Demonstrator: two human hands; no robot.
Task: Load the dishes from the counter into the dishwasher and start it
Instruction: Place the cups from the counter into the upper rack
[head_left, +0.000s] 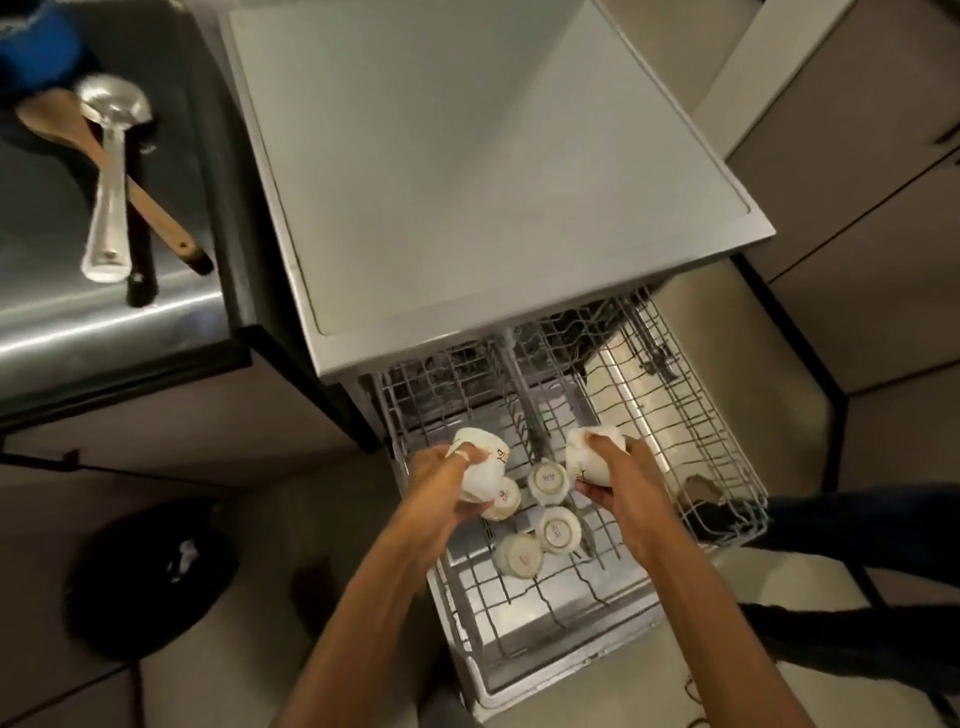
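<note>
— Both hands are occupied: the left hand is wrapped round one white cup, the right hand round a second cup, both held just above the pulled-out rack.
— Risk noted?
— Four seated cups are turned upside down directly beneath. If either held cup is lowered carelessly, a knock and a chip are likely.
— Else?
— A ladle and wooden spoon lie on the surface and could be overlooked.

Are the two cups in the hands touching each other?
Apart: the head view shows rack wires between the left cup and the right cup.
</note>
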